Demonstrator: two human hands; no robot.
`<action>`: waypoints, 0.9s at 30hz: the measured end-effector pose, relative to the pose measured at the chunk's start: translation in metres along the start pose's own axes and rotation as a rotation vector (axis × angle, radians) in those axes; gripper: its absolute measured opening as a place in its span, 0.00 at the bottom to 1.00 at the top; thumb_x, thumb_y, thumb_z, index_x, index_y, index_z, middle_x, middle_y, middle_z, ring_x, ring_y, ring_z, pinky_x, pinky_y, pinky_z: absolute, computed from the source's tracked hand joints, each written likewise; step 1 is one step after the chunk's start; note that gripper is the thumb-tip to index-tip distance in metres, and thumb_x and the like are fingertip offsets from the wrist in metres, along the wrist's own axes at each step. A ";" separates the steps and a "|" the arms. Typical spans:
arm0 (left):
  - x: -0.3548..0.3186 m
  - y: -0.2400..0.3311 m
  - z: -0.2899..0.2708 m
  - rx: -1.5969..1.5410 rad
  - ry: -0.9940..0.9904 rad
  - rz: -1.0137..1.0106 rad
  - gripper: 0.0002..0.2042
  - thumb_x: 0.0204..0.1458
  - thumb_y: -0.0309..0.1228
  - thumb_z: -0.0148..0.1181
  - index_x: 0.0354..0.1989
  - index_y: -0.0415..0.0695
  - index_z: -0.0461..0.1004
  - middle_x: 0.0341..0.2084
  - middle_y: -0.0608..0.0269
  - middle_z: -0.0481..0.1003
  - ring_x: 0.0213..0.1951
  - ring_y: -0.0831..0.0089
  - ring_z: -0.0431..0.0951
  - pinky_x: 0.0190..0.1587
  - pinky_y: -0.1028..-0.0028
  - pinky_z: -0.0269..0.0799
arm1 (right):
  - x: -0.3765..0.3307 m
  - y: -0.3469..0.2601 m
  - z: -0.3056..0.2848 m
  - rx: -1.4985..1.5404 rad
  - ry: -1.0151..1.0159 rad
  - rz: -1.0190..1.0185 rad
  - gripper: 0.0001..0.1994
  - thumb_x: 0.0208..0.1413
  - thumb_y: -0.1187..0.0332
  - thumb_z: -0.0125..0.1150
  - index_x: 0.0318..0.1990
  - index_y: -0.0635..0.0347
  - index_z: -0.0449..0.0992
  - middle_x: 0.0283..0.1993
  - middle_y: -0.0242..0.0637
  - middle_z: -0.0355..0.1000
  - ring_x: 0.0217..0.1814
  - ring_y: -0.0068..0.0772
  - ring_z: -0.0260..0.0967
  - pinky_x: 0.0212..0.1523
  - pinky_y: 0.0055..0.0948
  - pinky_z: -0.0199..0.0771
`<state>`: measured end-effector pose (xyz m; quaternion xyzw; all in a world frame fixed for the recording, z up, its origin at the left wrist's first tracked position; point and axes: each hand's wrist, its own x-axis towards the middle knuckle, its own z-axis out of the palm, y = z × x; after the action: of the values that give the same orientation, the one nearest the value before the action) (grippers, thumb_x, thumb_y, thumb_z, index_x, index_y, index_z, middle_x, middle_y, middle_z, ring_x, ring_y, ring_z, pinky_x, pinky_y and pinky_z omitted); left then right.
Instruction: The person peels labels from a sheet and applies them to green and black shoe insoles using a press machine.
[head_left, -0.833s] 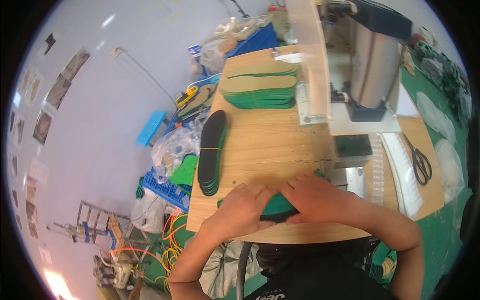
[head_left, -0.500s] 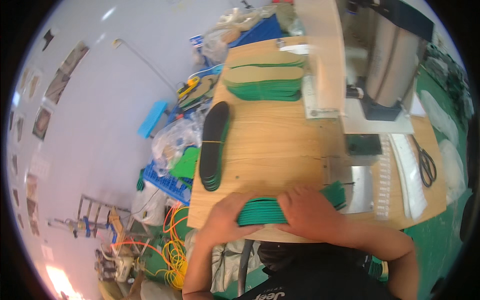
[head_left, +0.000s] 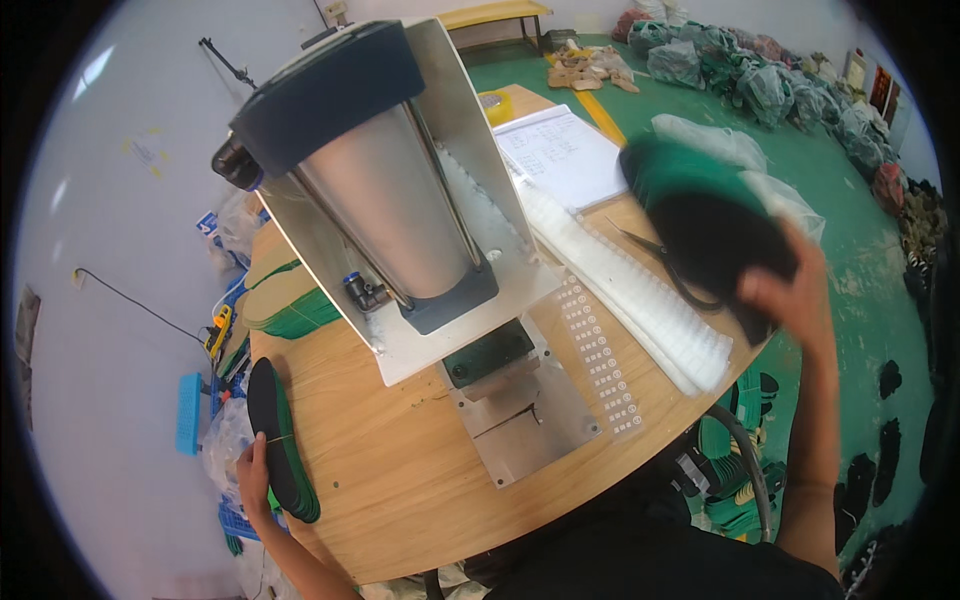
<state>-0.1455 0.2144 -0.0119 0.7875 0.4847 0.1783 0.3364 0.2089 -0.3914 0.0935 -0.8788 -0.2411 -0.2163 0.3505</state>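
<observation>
Holding up a blurred black-and-green insole bundle [head_left: 705, 215] in the right hand [head_left: 797, 295], at the right edge of a wooden tabletop [head_left: 390, 480]. Clamping the near end of the bundle in the right grip, with the thumb across the dark face; cannot tell the number of layers through the blur. Touching, with the left hand [head_left: 256, 475], the outer edge of a banded stack [head_left: 268, 400] of black-topped green insoles at the left side of the tabletop; cannot tell from this angle how wide or narrow a grip on that side.

Pictured with both arms spread well apart, to either side of a press [head_left: 380, 200] with a silver cylinder in a white metal housing, just above a metal plate [head_left: 530, 445]. Arrayed to the right of the press: a clear strip [head_left: 600, 350] with printed marks, folded white material [head_left: 640, 305] and, partly behind the raised bundle, dark-handled scissors [head_left: 648, 245]. Visible farther back: white paper [head_left: 565, 155] beside a yellow tape roll [head_left: 494, 107]. Also shown, beyond the banded stack and partly hidden by the housing: tan-topped green insoles [head_left: 290, 302]. Glimpsed below the tabletop at right, more green insoles [head_left: 735, 485].
</observation>
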 end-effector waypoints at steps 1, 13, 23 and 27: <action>-0.002 0.002 0.001 0.006 -0.024 -0.024 0.27 0.54 0.52 0.56 0.33 0.33 0.77 0.22 0.64 0.73 0.26 0.77 0.70 0.29 0.76 0.64 | 0.030 -0.008 0.010 0.405 -0.107 0.156 0.32 0.41 0.59 0.73 0.52 0.69 0.70 0.46 0.42 0.73 0.46 0.30 0.72 0.48 0.29 0.72; -0.038 0.039 0.032 -0.407 -0.105 -0.019 0.33 0.42 0.31 0.70 0.53 0.37 0.57 0.34 0.54 0.73 0.32 0.70 0.75 0.36 0.71 0.73 | 0.147 0.124 0.178 -0.391 -0.175 0.129 0.40 0.42 0.43 0.68 0.54 0.70 0.69 0.56 0.60 0.66 0.61 0.56 0.62 0.62 0.42 0.59; -0.131 0.068 0.055 -1.171 0.204 0.345 0.32 0.44 0.35 0.59 0.57 0.33 0.60 0.47 0.50 0.72 0.45 0.60 0.75 0.50 0.64 0.72 | -0.073 -0.183 0.127 0.700 -0.475 -0.781 0.12 0.43 0.79 0.59 0.38 0.65 0.72 0.36 0.41 0.71 0.32 0.41 0.71 0.35 0.32 0.73; -0.176 0.070 0.097 -1.237 0.058 0.301 0.31 0.49 0.41 0.55 0.59 0.33 0.60 0.49 0.48 0.72 0.47 0.58 0.75 0.53 0.62 0.70 | -0.091 -0.233 0.174 0.771 -0.383 -0.827 0.19 0.43 0.76 0.59 0.46 0.68 0.70 0.46 0.44 0.67 0.44 0.43 0.68 0.42 0.33 0.72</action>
<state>-0.1240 0.0027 -0.0231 0.5020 0.1852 0.4918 0.6868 0.0397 -0.1423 0.0471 -0.5448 -0.6832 -0.0696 0.4812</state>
